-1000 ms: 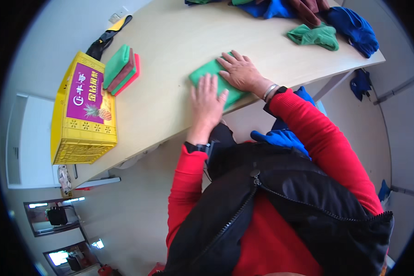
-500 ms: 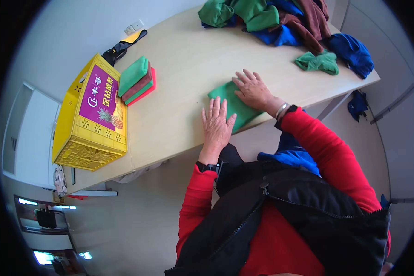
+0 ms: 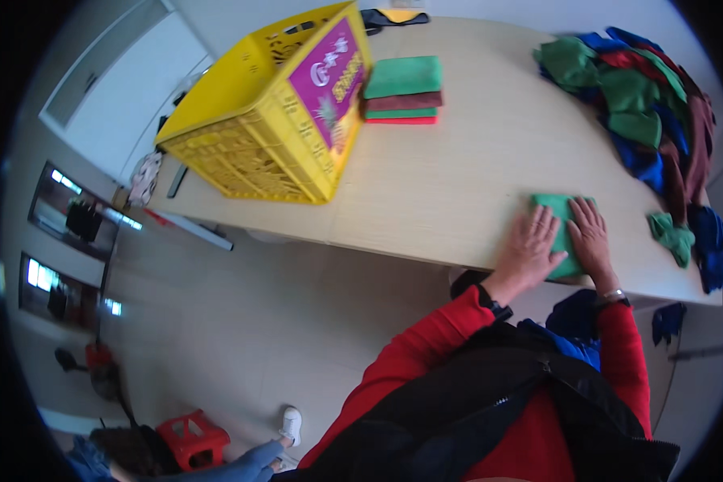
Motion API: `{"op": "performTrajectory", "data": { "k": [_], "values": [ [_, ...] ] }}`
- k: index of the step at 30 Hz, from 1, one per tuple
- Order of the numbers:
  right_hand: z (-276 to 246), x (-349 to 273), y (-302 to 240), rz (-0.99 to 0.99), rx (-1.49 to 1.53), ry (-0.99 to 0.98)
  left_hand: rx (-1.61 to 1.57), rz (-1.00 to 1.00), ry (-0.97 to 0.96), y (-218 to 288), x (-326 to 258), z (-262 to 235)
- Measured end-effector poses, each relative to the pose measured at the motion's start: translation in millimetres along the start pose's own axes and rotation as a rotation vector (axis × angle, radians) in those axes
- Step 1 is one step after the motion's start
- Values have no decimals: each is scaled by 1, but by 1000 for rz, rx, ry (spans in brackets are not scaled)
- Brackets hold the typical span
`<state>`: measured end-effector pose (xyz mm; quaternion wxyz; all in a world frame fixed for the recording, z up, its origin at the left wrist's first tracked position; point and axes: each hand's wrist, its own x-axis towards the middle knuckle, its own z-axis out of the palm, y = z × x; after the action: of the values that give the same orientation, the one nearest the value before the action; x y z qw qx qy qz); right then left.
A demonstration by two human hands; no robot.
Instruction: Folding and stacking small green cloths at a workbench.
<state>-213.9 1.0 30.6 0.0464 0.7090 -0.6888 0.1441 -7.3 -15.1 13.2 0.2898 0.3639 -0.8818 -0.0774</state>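
The work looks partway along: a stack of folded cloths (image 3: 404, 76) in green, brown and red sits toward the far edge of the counter (image 3: 458, 185), just beside the yellow crate (image 3: 249, 153), while a loose heap of cloths (image 3: 631, 92) lies unfolded along the right end, with a crumpled small green cloth (image 3: 671, 238) and a dark blue cloth (image 3: 708, 249) near the near right corner. Between these, at the near edge, a green cloth (image 3: 565, 229) lies flat and appears folded, though not on the stack. The left hand (image 3: 530, 247) and right hand (image 3: 593, 241) rest on it palm down, fingers stretched out and only slightly spread, touching its top without gripping anything.
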Motion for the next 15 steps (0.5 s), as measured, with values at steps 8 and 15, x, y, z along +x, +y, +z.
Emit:
{"op": "performTrajectory", "data": {
  "k": [8,15],
  "values": [
    [1,3,-1,1,-2,-87,-81,16,50,-4,-7,-1],
    [9,8,2,1,-28,-117,-79,8,72,-11,-11,-3]
  ]
}}
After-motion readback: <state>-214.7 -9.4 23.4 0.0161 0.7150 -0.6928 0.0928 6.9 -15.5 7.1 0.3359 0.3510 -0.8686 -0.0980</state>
